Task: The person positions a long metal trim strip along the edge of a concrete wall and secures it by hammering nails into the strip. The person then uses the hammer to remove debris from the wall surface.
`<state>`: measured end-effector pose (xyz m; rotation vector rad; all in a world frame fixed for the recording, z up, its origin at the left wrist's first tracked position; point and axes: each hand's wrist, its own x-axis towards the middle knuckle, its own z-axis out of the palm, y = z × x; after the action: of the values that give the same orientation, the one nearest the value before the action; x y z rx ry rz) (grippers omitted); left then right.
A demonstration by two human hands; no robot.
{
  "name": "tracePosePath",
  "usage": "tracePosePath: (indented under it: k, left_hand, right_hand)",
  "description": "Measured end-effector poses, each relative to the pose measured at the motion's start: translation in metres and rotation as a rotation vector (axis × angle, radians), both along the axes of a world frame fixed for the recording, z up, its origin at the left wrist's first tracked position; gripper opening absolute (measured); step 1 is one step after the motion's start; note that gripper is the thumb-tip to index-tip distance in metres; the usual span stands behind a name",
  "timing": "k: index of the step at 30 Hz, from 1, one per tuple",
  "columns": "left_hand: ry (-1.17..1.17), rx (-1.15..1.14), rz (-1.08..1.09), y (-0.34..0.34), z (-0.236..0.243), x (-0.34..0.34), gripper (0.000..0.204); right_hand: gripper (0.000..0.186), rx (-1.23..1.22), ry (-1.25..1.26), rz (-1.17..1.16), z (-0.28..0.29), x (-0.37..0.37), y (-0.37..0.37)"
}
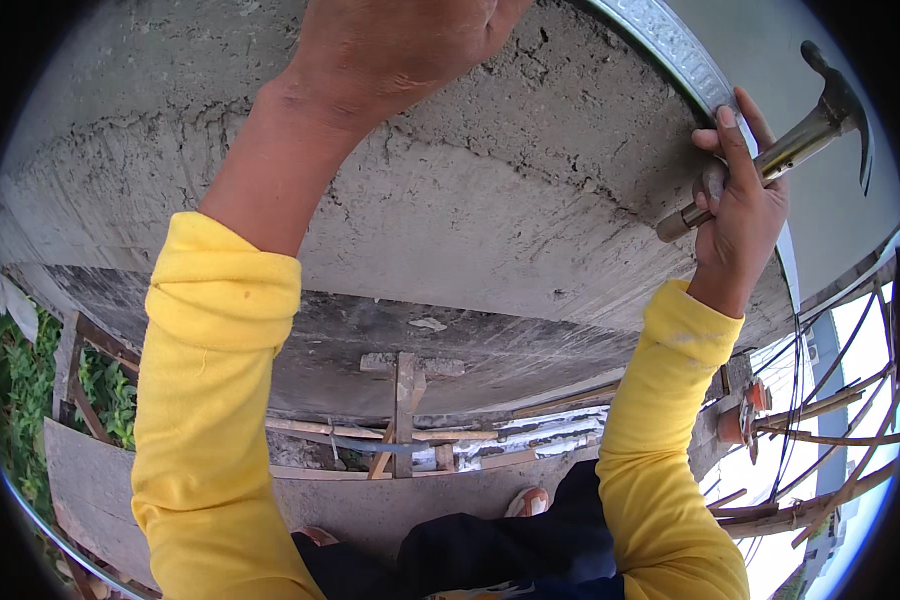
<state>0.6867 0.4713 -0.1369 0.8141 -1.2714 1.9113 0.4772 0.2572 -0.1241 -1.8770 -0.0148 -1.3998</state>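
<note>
Because the hammer (pixel 792 147) carries its bulk in the dark head (pixel 842 108), expect it to feel top-heavy, its weight pulling outward, away from your palm. It sits at the right of the view, tilted, with the head up and outward and the butt down toward the rough wall (pixel 470 215). Your right hand (pixel 745 205) is closed around the lower part of the shaft, with the butt poking out past your fingers. That shaft looks like smooth metal, so judge it stiff and tough, but likely slippery if dust or sweat gets on it. The firmest place to hold is low on the shaft, near the butt; keep your skin clear of the curved claw.

Your right fingertips also lie at the metal strip (pixel 675 40), which curves along the wall's edge. It looks thin and light, likely springy along its length and easy to bend or kink; take it flat between finger pads, since its edges may be sharp. Your left hand (pixel 400 50) is cut off by the upper border, so you cannot tell whether its fingers hold anything.
</note>
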Motion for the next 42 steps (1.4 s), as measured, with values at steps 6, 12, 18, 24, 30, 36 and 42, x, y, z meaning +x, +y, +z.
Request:
tracePosePath:
  k: [6, 12, 18, 24, 30, 36, 42]
  left_hand:
    - [-0.104, -0.047, -0.04, 0.008, 0.006, 0.0, 0.006]
    - [0.261, 0.077, 0.087, 0.023, -0.012, -0.027, 0.008]
    - [0.298, 0.078, -0.052, -0.008, 0.008, -0.048, 0.016]
    - [0.633, 0.324, -0.333, -0.025, 0.014, -0.072, 0.022]
    - [0.713, 0.381, -0.469, -0.023, 0.015, -0.071, 0.021]
    - [0.845, 0.381, -0.637, -0.017, 0.017, -0.08, 0.019]
    - [0.94, 0.365, -0.634, -0.007, 0.014, -0.064, 0.021]
  right_hand:
    - [0.041, -0.094, -0.051, -0.113, -0.008, 0.013, 0.012]
    - [0.038, -0.007, 0.003, -0.027, -0.003, 0.011, 0.014]
    - [0.031, 0.042, -0.039, 0.055, -0.003, 0.015, 0.011]
    - [0.028, 0.103, -0.075, 0.117, -0.005, 0.017, 0.013]
    - [0.028, 0.214, -0.117, 0.351, -0.014, 0.017, 0.038]
    - [0.024, 0.148, -0.242, 0.506, -0.028, 0.048, 0.08]
    - [0.022, 0.162, -0.223, 0.515, -0.018, 0.053, 0.093]
